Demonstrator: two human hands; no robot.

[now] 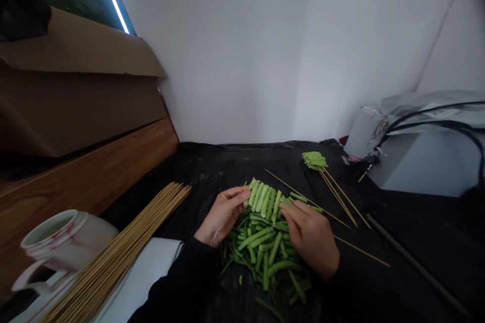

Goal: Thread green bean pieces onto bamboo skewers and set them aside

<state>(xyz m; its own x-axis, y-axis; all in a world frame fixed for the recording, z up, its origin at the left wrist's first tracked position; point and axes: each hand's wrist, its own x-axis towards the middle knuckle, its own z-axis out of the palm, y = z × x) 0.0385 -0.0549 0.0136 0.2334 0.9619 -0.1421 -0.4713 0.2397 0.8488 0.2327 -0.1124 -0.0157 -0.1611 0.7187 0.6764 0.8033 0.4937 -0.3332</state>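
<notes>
A row of cut green bean pieces (264, 199) sits side by side above a loose heap of cut green beans (267, 247). My left hand (226, 210) is closed on the row's left end, thumb and fingers pinching the outermost piece. At the right end of the row, my right hand (311, 234) is closed around a bamboo skewer (364, 252), whose bare shaft sticks out behind the hand to the right. The part of the skewer inside the right hand is hidden.
Finished-looking bean skewers (314, 160) lie at the back right, near a loose skewer (280, 179). A skewer bundle (125, 247) rests on the left beside a white mug (71, 237). A cardboard box (83, 96) and a pale box with cables (424, 156) flank the black sheet (223, 161).
</notes>
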